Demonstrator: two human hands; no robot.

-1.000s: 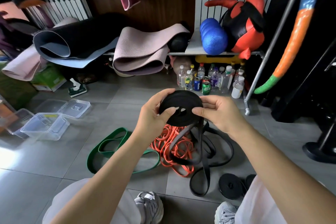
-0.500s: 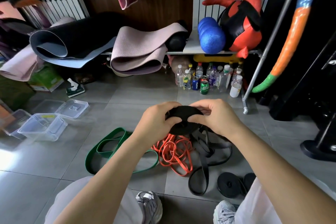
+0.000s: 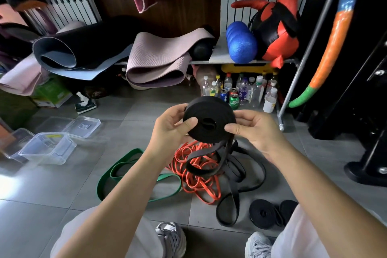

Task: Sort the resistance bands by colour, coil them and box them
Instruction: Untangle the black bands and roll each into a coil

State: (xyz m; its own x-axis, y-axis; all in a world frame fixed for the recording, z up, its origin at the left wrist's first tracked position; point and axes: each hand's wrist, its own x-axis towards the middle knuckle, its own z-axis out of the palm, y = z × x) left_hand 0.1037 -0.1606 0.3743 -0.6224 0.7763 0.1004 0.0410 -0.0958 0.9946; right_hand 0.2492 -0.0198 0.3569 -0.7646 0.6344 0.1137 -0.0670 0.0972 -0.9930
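Pinching a coiled black rubber resistance band between left grip and right grip, both closed on it, loose tail hanging below, tangled orange rubber bands beneath.

Both forearms reach forward, left hand and right hand pinching the black coil between them.
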